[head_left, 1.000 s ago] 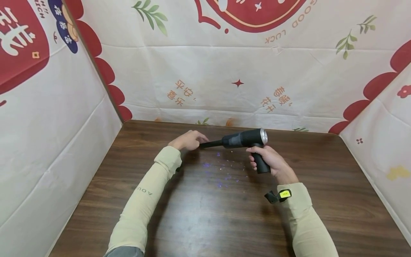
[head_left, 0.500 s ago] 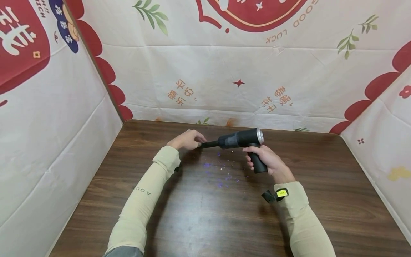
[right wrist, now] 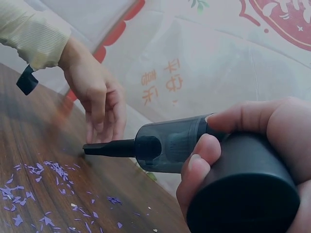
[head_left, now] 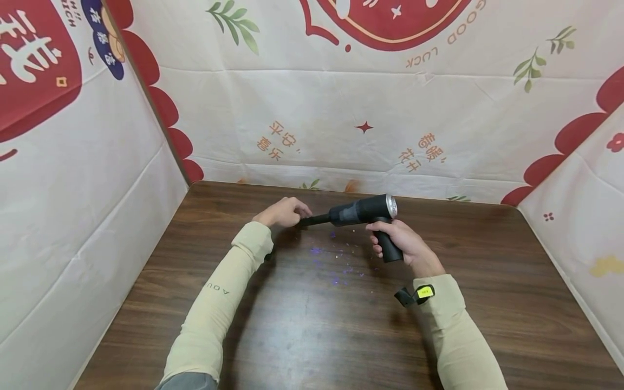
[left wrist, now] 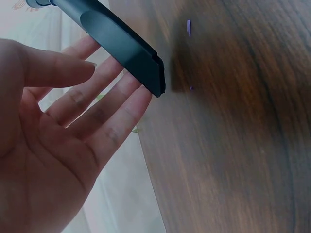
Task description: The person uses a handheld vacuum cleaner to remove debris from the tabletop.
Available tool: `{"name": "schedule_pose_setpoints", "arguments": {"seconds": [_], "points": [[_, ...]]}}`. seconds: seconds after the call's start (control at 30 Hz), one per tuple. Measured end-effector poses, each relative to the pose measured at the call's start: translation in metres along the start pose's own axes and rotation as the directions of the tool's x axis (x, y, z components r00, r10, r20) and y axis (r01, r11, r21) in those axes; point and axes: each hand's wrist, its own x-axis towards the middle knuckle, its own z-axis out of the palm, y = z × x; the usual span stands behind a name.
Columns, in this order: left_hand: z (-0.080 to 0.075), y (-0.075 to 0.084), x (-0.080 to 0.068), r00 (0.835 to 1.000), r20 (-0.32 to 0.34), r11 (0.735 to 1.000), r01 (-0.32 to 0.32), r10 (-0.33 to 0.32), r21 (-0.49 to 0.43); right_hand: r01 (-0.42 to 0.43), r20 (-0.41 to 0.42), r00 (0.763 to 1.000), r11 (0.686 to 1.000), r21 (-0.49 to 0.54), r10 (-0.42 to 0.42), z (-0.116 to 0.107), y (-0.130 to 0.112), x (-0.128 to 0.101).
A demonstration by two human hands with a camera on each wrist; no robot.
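Note:
My right hand point(head_left: 407, 244) grips the pistol handle of a black handheld vacuum cleaner point(head_left: 363, 210), which has a smoky see-through dust cup point(right wrist: 170, 145) and a silver rear end. Its slim crevice nozzle point(left wrist: 126, 46) points left, to my left hand point(head_left: 285, 212). In the left wrist view the left hand's fingers point(left wrist: 104, 109) are extended, their tips against the nozzle near its slanted mouth, and the thumb stands apart from it. Purple paper scraps point(right wrist: 53, 170), with a few pale bits, lie scattered on the table beneath and in front of the vacuum.
The brown wood-grain table point(head_left: 302, 336) ends at a printed white cloth wall point(head_left: 312, 103) close behind both hands. More cloth point(head_left: 92, 227) rises along the left side, and another stretch stands at the right. Both forearms wear light sleeves with black wrist straps.
My right hand has moved a little to the left with the vacuum, bringing the nozzle farther in at the left hand. The left hand has barely shifted. The scraps look the same.

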Motion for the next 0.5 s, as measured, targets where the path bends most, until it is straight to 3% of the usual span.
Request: {"name": "schedule_pose_setpoints", "arguments": {"seconds": [0.5], "points": [[0.001, -0.006, -0.013, 1.000, 0.010, 0.999, 0.023, -0.023, -0.024, -0.013, 0.020, 1.000, 1.000, -0.014, 0.013, 0.005, 0.002, 0.001]]}}
